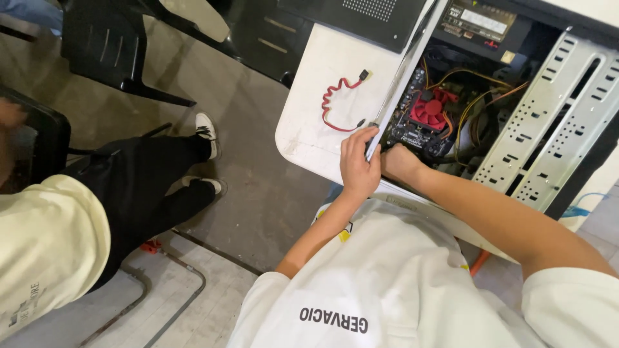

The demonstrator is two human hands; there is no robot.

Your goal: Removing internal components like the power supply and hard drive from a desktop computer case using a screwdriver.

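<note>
An open desktop computer case (561,103) lies on a white table (309,122). Inside it I see a dark circuit board with a red fan (431,111) and orange and yellow wires. My left hand (358,166) grips the case's near metal edge (393,96). My right hand (401,162) reaches into the case just below the fan; its fingers are hidden behind the edge, so what they touch is unclear. A red flat cable (335,103) lies loose on the table left of the case.
Another person in a pale yellow shirt (45,245) and black trousers sits at the left, white shoes (206,126) on the concrete floor. Black chairs (116,45) stand at the back left. A dark side panel (361,19) lies at the table's far end.
</note>
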